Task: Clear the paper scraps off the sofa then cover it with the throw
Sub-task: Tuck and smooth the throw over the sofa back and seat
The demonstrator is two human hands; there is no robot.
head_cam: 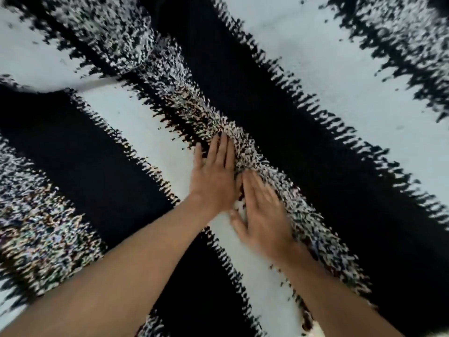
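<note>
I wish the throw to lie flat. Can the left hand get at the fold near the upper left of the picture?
Probably yes. The left hand lies flat on the throw, holding nothing, and only bare cloth lies between it and the fold.

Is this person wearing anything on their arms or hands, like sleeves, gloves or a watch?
No. The left hand and right hand are bare: no gloves, rings or watch visible. No sleeve shows either, up to the picture's edge.
</note>
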